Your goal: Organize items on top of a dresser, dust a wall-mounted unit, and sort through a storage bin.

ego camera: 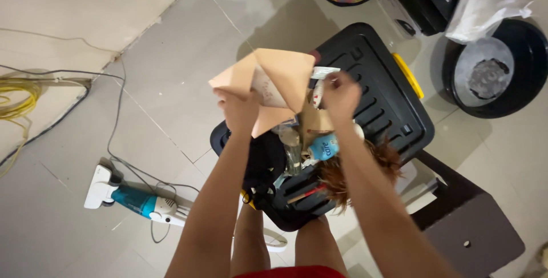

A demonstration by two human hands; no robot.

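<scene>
My left hand (238,110) grips a folded tan cardboard piece (268,81) and holds it up over a black plastic storage box lid (381,92). My right hand (341,94) is closed just to the right of the cardboard, above the lid, and whether it pinches the cardboard's edge is hidden. Under my arms, on the lid, lie a blue-labelled bottle (325,148), a clear jar (292,151), a black bag (264,164) and a brown feather duster (337,175).
A blue and white handheld vacuum (137,201) lies on the tiled floor at lower left, with cables (68,75) and a yellow hose (17,98) near the wall. A black round bin (502,69) stands at upper right, a dark stool (471,229) at lower right.
</scene>
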